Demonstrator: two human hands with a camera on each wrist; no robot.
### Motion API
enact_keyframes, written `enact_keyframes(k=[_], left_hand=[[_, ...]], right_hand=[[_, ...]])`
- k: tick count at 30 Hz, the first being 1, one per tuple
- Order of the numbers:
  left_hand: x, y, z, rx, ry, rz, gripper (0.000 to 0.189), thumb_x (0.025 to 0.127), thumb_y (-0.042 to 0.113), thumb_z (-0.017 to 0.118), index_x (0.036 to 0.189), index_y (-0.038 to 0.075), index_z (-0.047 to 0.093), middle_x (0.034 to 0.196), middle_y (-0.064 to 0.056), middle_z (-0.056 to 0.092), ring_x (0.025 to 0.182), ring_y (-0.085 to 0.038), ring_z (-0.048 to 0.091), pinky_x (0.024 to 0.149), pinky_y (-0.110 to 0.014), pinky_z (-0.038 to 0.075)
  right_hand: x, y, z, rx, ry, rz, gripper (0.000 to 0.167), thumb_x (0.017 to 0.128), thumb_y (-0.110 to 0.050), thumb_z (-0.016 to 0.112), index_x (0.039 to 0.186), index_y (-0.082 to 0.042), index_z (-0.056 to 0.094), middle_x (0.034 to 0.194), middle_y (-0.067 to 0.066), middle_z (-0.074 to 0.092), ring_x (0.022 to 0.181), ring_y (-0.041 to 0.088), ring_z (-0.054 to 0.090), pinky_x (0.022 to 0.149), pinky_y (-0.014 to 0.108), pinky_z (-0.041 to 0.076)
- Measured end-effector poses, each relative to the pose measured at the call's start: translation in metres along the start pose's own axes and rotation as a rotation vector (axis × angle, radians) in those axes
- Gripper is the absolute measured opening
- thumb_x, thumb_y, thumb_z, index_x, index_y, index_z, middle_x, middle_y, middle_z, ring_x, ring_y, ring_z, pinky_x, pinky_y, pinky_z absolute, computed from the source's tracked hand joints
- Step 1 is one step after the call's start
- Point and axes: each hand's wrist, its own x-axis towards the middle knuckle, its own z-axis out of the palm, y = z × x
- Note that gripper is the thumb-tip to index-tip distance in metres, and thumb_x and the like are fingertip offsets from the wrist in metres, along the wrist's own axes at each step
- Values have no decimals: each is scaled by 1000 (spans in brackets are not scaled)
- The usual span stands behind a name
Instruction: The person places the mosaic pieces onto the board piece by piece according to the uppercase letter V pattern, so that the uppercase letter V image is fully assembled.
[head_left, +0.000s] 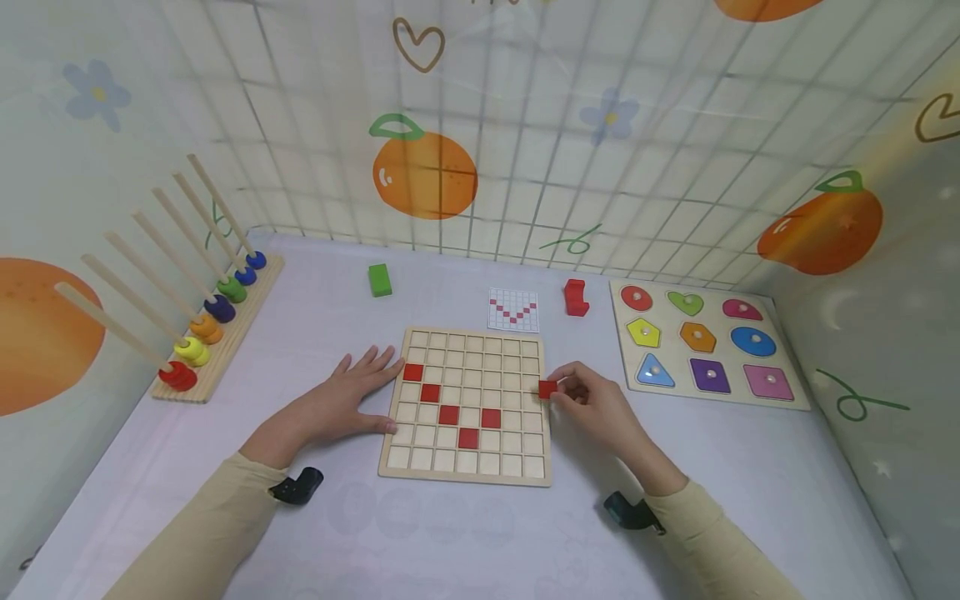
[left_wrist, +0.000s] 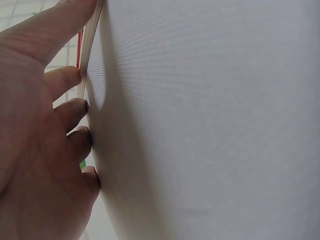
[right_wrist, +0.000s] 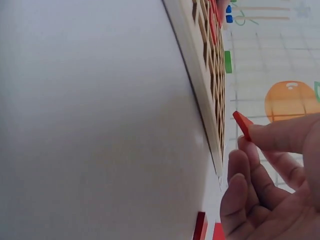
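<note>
A wooden grid board (head_left: 465, 478) lies on the white table, with several red square tiles (head_left: 468, 438) set in its cells in a slanting pattern. My left hand (head_left: 341, 404) rests at the board's left edge, fingers spread and touching the rim. Between thumb and fingertips my right hand (head_left: 600, 408) pinches one red tile (right_wrist: 242, 124), held just over the board's right edge. In the right wrist view that tile is tilted and off the board. Behind the board lies a small pattern card (head_left: 513, 310) with red squares in a V shape.
A green block (head_left: 380, 280) and a red notched block (head_left: 576, 297) stand behind the board. At the left is a peg stand (head_left: 202, 367) with coloured rings on tall rods. A knobbed shape puzzle (head_left: 675, 333) lies at the right. A printed curtain (head_left: 517, 167) hangs behind.
</note>
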Motion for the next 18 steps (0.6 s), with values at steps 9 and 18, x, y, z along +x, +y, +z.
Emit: enact_keyframes(k=[9,18], left_hand=[[0,0,0,5,3,1,104,80,54,81,161,13,31,169,-12,17,156,-36,5,125,-58,0],[0,0,1,5,7,-10,104,79,55,82,161,14,32,169,-11,17,156,-36,5,125,-58,-1]], right_hand=[[0,-6,13,-2,-49,-24,23,92,-15,77,112,-17,67,91,-2,67,83,17,62,73,25,57],[-1,-13,23,-14,-68,-40,24,91,-16,78,112,-20,67,91,-5,66,83,16,63,75,26,58]])
